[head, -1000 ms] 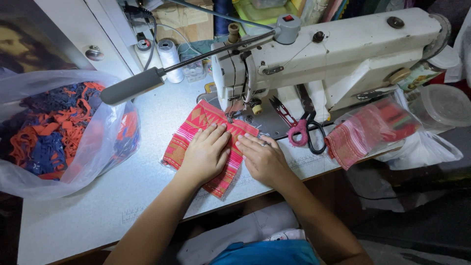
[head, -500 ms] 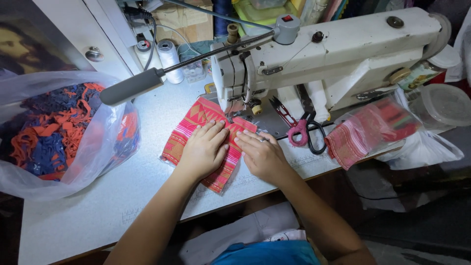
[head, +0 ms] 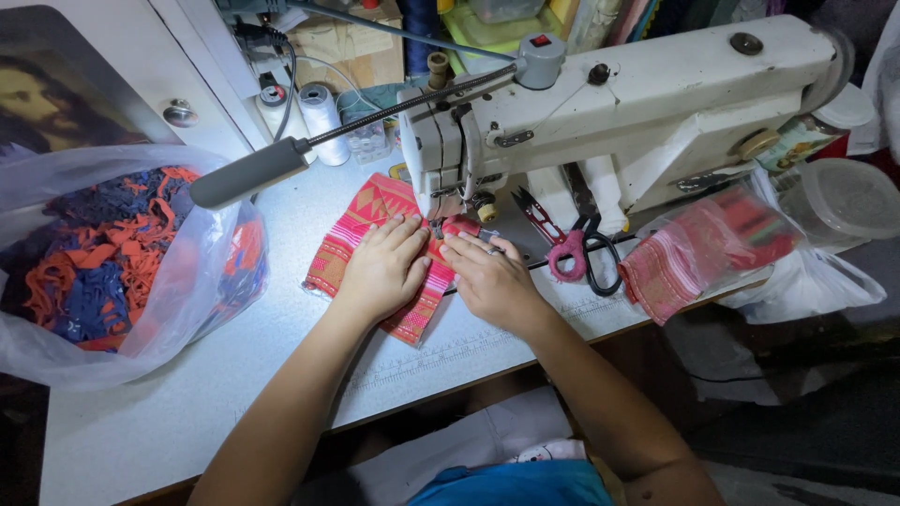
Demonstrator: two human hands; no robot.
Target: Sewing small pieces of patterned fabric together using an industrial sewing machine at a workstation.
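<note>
Both hands lie flat on a red patterned cloth (head: 361, 234) under the white sewing machine (head: 647, 103): the left hand (head: 382, 267) presses its middle, the right hand (head: 492, 281) beside the needle. Pink-handled scissors (head: 572, 253) lie just right.

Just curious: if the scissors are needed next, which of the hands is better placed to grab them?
Probably the right hand: it rests on the red patterned cloth beside the pink-handled scissors, while the left hand lies farther away.

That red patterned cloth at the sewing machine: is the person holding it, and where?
Both hands press the red cloth flat: left hand on its middle, right hand at the edge near the needle.
</note>
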